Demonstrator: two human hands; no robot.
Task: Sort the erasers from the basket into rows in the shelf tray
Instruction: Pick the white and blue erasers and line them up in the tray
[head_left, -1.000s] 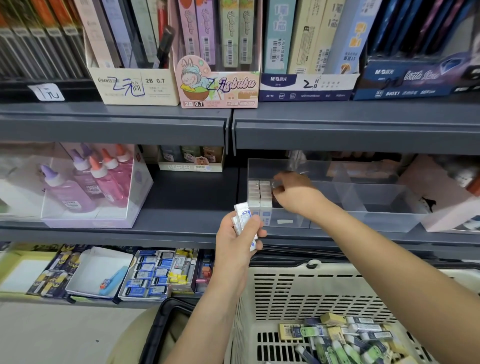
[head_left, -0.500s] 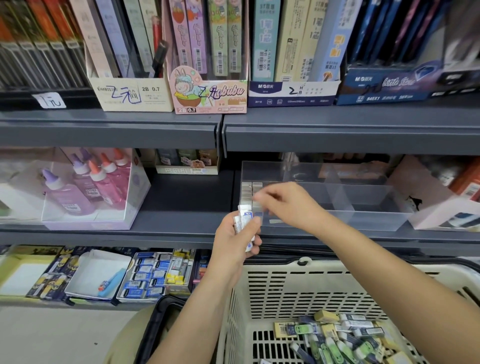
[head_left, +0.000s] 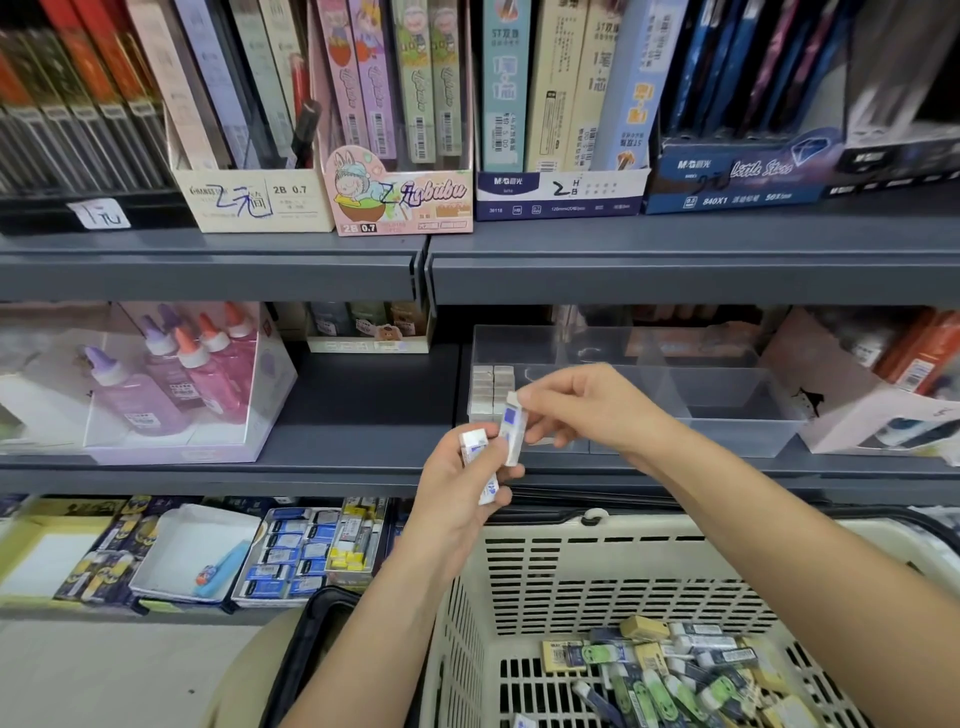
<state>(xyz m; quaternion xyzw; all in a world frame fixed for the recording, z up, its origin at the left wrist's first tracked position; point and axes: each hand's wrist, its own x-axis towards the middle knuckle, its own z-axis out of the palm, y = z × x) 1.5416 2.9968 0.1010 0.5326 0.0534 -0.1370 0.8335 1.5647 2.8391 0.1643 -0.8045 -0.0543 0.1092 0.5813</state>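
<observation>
In front of the middle shelf, the right hand (head_left: 587, 408) pinched a single eraser (head_left: 511, 431) between thumb and fingertips. It held this white piece, with its blue-printed sleeve, roughly upright. Just below and to the left, the left hand (head_left: 457, 501) was curled around a small stack of erasers (head_left: 477, 447) of the same kind. The single eraser was right against that stack, though I could not tell whether the two touched.

Behind the hands, the clear shelf tray (head_left: 737, 415) sat on the grey shelf, divided into compartments. Two short rows of erasers (head_left: 491, 387) stood side by side against the left wall of its left-most compartment.

Under the forearms, the cream basket (head_left: 597, 566) with slotted walls held a heap of loose erasers (head_left: 670, 670) in green, yellow and dark sleeves.

Farther left on the same shelf stood a display box of glue bottles (head_left: 176, 379) with purple and orange caps. On the shelf above, a pink pencil-lead box (head_left: 400, 202) marked 2B 0.7 stood among other upright packs. On the lowest shelf lay a box of blue-sleeved erasers (head_left: 288, 556).
</observation>
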